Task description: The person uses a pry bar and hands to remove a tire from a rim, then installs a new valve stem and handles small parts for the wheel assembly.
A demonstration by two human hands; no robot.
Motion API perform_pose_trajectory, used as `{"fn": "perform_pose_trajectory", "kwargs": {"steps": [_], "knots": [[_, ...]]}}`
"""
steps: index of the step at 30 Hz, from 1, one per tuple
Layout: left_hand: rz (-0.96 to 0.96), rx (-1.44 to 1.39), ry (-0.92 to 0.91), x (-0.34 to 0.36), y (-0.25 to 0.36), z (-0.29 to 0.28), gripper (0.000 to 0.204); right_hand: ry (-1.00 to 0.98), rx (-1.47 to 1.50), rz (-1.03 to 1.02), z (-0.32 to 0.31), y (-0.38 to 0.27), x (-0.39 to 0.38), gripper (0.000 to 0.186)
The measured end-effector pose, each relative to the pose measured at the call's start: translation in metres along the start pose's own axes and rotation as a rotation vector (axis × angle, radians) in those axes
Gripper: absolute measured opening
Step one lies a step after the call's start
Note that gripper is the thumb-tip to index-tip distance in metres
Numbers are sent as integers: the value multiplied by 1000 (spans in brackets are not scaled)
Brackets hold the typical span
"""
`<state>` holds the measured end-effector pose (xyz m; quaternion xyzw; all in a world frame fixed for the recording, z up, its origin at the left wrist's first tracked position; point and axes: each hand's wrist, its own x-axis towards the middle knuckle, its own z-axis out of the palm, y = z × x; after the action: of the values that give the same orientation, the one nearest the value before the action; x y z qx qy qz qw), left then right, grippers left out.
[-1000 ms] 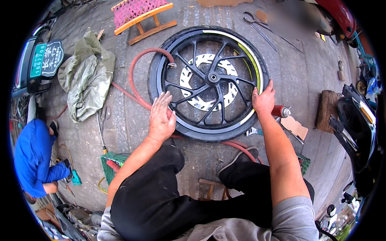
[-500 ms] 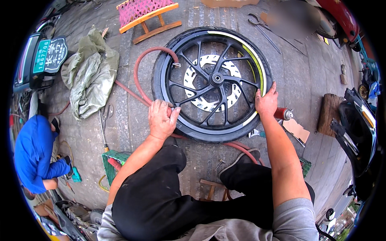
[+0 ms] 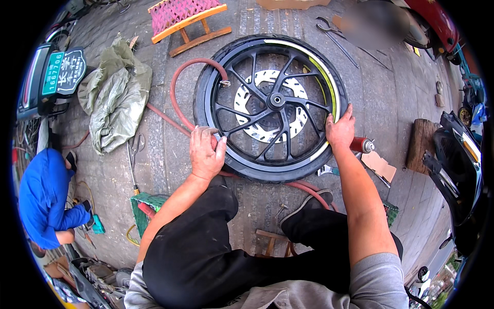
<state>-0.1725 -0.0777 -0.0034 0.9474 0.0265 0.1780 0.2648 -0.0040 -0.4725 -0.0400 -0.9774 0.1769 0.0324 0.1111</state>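
Note:
A motorcycle wheel (image 3: 261,123) with black spokes, a tyre and a silver brake disc (image 3: 298,125) lies flat in front of me. Against its near-left edge, my left hand (image 3: 207,153) is closed where two runs of red hose (image 3: 175,85) meet; what sits inside the fist is mostly hidden. One run loops over the tyre, its metal end resting by the inner rim at the upper left. My right hand (image 3: 340,129) grips the tyre's right side, thumb on the rim by the yellow-green stripe and fingers along the outer tread.
A red spray can (image 3: 362,144), a cardboard scrap (image 3: 380,167) and a log (image 3: 423,146) lie to the right. Long pliers (image 3: 337,41) are at the far right. At left are a crumpled sack (image 3: 116,98), a green crate (image 3: 146,208) and a crouching person in blue (image 3: 46,198). A woven stool (image 3: 188,23) stands beyond.
Almost nothing differs. The fingers of my left hand have shifted very slightly; the wheel, the hose and my right hand keep their places.

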Motion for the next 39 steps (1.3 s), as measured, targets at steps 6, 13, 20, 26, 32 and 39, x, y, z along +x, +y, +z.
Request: {"fn": "perform_pose_trajectory", "kwargs": {"steps": [6, 13, 20, 26, 32, 39], "knots": [[-54, -26, 22, 0, 0, -3, 42, -1, 4, -7, 0, 1, 1, 94], [-11, 150, -28, 5, 6, -24, 57, -24, -16, -8, 0, 3, 2, 93], [282, 51, -335, 3, 32, -13, 69, -21, -17, -27, 6, 8, 4, 94], [347, 67, -569, -12, 26, 16, 51, -49, 5, -8, 4, 4, 3, 94], [409, 97, -507, -10, 28, 21, 49, -54, 10, -5, 3, 5, 5, 94], [421, 78, -489, -9, 26, 23, 46, -57, 1, 2, 0, 3, 3, 94]]}}
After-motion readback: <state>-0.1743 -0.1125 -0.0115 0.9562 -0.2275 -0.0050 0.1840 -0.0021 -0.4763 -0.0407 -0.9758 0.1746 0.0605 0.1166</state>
